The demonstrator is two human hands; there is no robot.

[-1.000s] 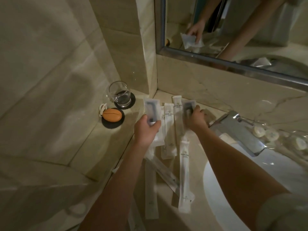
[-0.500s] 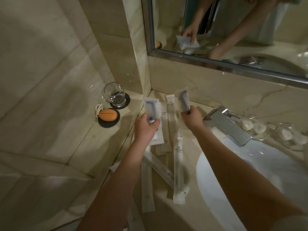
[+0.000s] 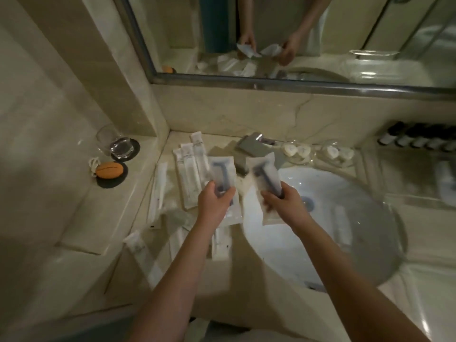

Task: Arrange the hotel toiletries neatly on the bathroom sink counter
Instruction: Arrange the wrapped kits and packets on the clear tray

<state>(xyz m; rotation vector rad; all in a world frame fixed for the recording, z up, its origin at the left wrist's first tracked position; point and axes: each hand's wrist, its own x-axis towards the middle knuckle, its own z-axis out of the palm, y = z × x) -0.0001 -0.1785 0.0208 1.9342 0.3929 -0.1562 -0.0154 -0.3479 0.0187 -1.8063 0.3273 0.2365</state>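
Head view: left hand grips razor pack, right hand a second razor pack. Three sachets aligned at bench rear; loose sachets askew. Judged part-done.

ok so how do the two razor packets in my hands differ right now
The left razor packet, gripped by the left hand, stands nearly straight over the laid-out packets. The right razor packet, gripped by the right hand, leans with its head toward the left, over the rim of the basin. Both are clear sachets with a dark razor, held by the lower end.
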